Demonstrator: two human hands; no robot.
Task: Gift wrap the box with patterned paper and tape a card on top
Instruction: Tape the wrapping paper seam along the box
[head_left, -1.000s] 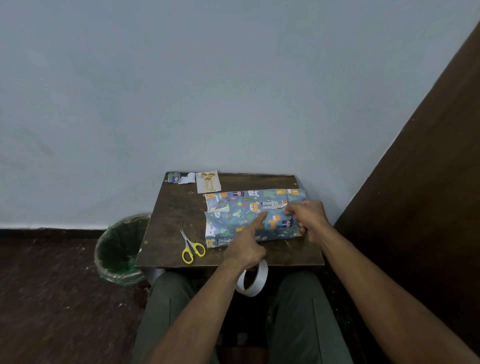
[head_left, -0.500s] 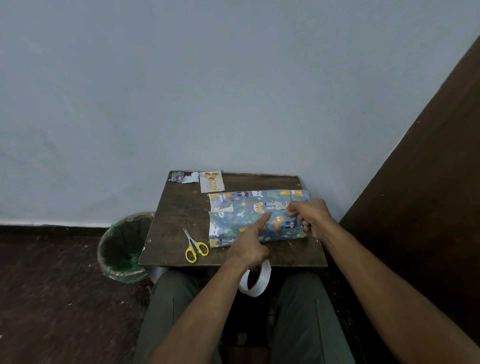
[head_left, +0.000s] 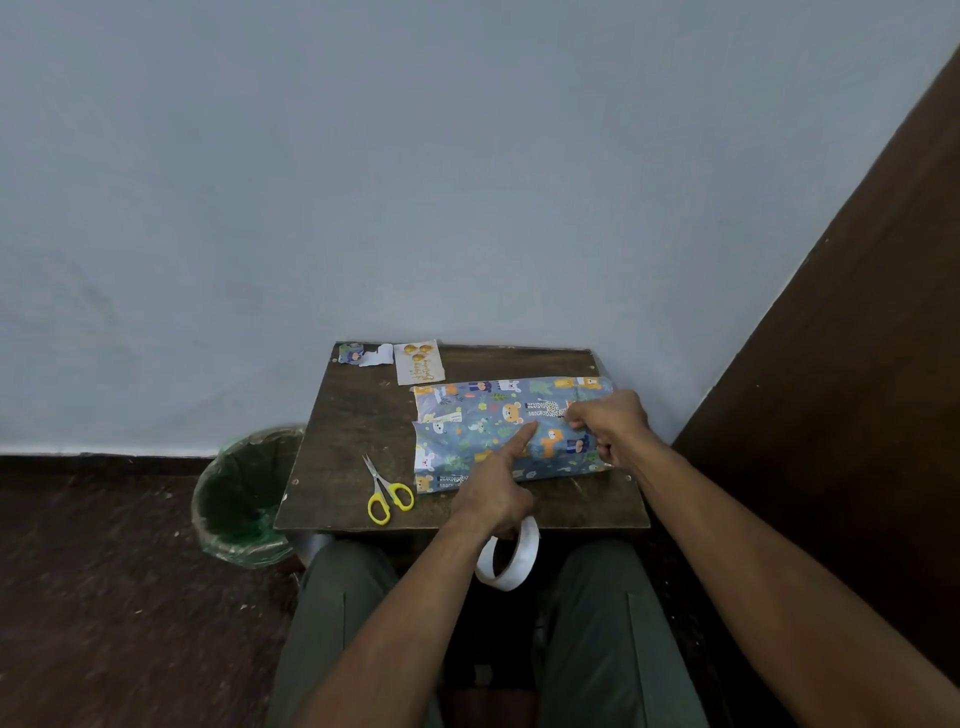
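The box (head_left: 467, 431), wrapped in blue animal-pattern paper, lies on the right half of a small dark wooden table (head_left: 353, 415). My left hand (head_left: 493, 493) presses its straight index finger on the paper seam along the top of the box. Its other fingers curl round a white tape roll (head_left: 511, 564), which hangs below the table's front edge. My right hand (head_left: 610, 423) pinches the paper on the right part of the box with curled fingers. A white card (head_left: 420, 362) with gold print lies at the table's far edge.
Yellow-handled scissors (head_left: 387, 493) lie left of the box near the front edge. Paper scraps (head_left: 363, 355) sit at the far left corner. A green-lined bin (head_left: 244, 499) stands on the floor to the left. A brown panel (head_left: 831, 415) rises close on the right.
The view shifted slightly. Both hands stay on the box, left index finger on the seam and right hand at the right part, with hardly any movement.
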